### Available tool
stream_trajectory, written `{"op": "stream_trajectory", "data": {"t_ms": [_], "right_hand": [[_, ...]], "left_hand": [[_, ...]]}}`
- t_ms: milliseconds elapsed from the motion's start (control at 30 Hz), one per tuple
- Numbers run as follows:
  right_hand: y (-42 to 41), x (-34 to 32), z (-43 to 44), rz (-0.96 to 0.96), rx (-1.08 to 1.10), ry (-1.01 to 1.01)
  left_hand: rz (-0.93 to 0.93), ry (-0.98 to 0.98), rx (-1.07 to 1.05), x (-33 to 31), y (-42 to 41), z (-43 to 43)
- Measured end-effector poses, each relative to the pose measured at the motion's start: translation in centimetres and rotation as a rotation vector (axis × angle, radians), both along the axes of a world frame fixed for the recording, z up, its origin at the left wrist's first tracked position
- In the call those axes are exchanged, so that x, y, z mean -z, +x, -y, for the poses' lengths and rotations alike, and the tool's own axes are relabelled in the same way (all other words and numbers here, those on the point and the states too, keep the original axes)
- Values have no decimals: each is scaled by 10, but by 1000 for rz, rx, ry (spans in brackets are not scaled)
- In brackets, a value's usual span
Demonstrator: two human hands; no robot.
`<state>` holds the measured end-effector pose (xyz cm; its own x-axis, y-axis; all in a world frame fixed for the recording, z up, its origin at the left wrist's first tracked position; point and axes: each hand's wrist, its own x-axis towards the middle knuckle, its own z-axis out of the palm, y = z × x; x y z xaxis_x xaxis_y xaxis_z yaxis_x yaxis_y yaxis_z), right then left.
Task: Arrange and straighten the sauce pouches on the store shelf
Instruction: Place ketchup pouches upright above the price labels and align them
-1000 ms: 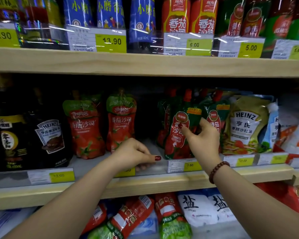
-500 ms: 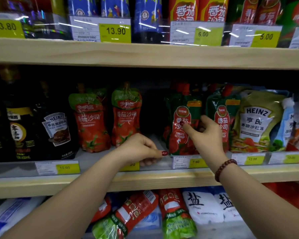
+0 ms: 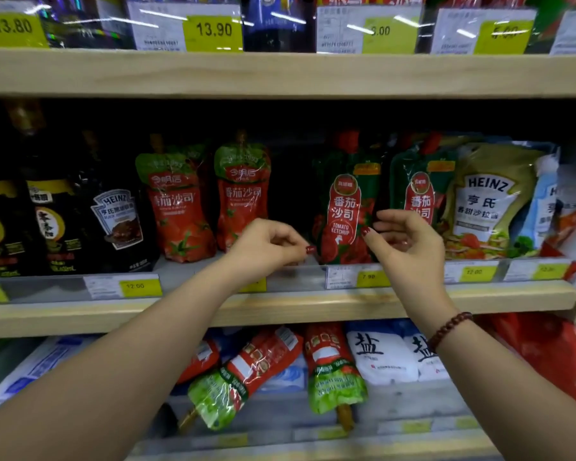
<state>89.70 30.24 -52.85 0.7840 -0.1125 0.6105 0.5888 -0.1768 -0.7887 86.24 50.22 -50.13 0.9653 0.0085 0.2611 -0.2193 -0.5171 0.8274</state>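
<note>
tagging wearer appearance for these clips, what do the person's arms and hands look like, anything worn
Both arms are bare, with no sleeves in view. The left hand and right hand have nails painted dark red. The right wrist carries a bracelet of round dark red-brown beads. No ring, watch or glove shows.

Light wooden middle shelf board [image 3: 280,307], level, with a clear plastic price strip [image 3: 346,277] along its front edge carrying yellow tags. Standing on it, left to right: dark sauce bottles [image 3: 50,227]; a black Heinz-labelled pack [image 3: 117,224]; two red tomato-sauce pouches with green tops [image 3: 177,207] — upright, side by side; a gap; two dark green ketchup pouches [image 3: 346,201], upright; an olive Heinz dressing pouch [image 3: 489,201] — close against the second; a pale blue pouch [image 3: 542,201] just beside it.
</note>
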Motion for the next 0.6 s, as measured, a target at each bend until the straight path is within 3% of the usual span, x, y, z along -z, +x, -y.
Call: {"op": "stream_trajectory", "data": {"t_ms": [267,600], "right_hand": [[-54,57,-1,122,-153,-249],[-69,143,16,-29,-147,-558]], "left_hand": [[185,255,-21,18,-16,1],[347,194,-132,47,-18,6]]}}
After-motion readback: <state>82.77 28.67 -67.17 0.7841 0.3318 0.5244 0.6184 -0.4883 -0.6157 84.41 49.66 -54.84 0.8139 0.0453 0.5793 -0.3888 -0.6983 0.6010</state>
